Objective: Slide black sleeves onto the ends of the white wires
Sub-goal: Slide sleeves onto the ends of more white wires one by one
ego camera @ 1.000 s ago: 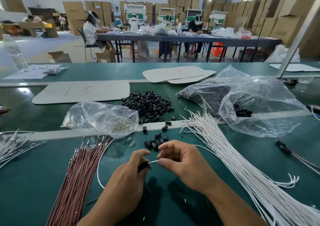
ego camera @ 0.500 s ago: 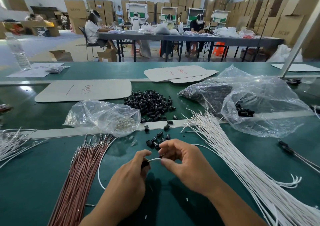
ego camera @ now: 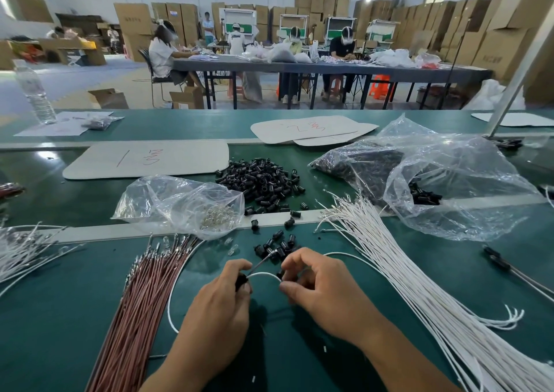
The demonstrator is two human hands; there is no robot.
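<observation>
Lower centre, your left hand (ego camera: 221, 298) pinches the sleeve (ego camera: 240, 280). The wire (ego camera: 263, 274) arcs right from it to your right hand (ego camera: 317, 286), also pinching. I'd feed it leftward.

A green table (ego camera: 60, 316) carries a fan of white wires (ego camera: 419, 286) on the right and a bundle of brown wires (ego camera: 141, 301) on the left. Between them lie loose sleeves (ego camera: 278, 241), with a bigger heap (ego camera: 263, 184) beyond a pale strip (ego camera: 105, 229). A small bag (ego camera: 180, 202) and a large bag (ego camera: 449, 181) flank the heap; cards (ego camera: 150, 159) and a bottle (ego camera: 34, 91) sit farther back
</observation>
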